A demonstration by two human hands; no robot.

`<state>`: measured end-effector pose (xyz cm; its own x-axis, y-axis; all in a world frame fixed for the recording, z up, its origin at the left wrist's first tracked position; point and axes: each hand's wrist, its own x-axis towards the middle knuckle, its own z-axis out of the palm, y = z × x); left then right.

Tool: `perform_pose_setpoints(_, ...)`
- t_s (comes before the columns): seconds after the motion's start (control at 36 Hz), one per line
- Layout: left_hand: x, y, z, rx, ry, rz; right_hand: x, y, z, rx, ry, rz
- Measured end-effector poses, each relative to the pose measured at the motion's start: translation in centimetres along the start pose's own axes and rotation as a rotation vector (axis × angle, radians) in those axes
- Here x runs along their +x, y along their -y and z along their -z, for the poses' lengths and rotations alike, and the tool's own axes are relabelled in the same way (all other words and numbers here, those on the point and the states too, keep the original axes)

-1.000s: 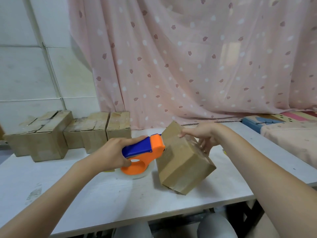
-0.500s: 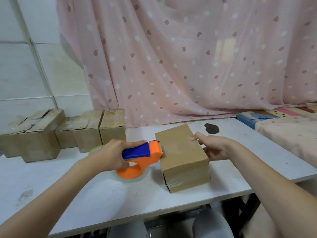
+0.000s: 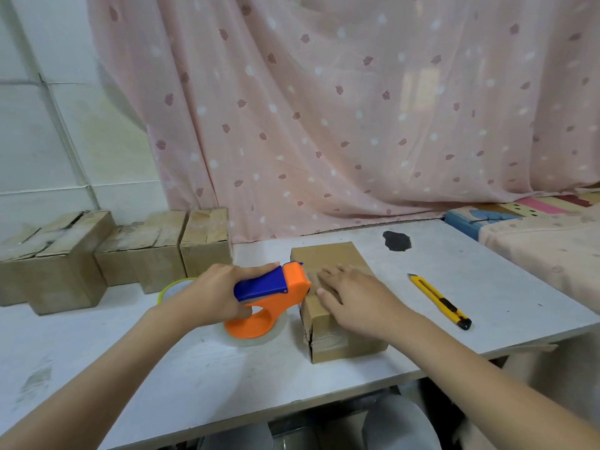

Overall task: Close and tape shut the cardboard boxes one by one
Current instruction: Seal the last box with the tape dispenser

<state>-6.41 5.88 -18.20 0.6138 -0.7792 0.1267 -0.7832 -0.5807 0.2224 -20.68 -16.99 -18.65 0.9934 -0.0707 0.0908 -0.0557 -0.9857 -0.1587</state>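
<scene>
A closed cardboard box lies flat on the white table, with clear tape across its near end. My right hand rests palm down on the box's top, fingers spread. My left hand grips the blue handle of an orange tape dispenser, whose front edge touches the box's left top edge. The clear tape roll sits under the dispenser on the table.
Several more cardboard boxes stand along the wall at the back left. A yellow utility knife lies right of the box. A dark stain marks the table's far side. A pink curtain hangs behind; patterned bedding lies at right.
The box went from tilted on an edge to lying flat. My right hand moved from its far side onto the top. The dispenser stayed against the box's left edge.
</scene>
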Motion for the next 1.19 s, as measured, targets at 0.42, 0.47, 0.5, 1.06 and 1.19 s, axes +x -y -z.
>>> perform_pose_setpoints(0.42,-0.6,2.2,1.0,0.005,0.025,-0.052,-0.4,-0.5,-0.6,-0.015,-0.009,-0.035)
perform_pose_setpoints(0.47,-1.3,3.3,1.0,0.005,0.024,-0.035,-0.3,-0.5,-0.6,-0.01,-0.008,-0.04)
perform_pose_setpoints(0.5,-1.8,3.9,1.1,0.009,0.022,-0.026,-0.3,-0.5,-0.6,-0.006,-0.007,-0.04)
perform_pose_setpoints(1.06,-2.6,4.1,0.9,0.043,0.002,0.023,6.4,3.5,1.6,0.143,0.269,-0.73)
perform_pose_setpoints(1.19,-2.5,4.0,1.0,0.051,0.015,0.025,8.7,3.1,1.3,0.145,0.372,-0.785)
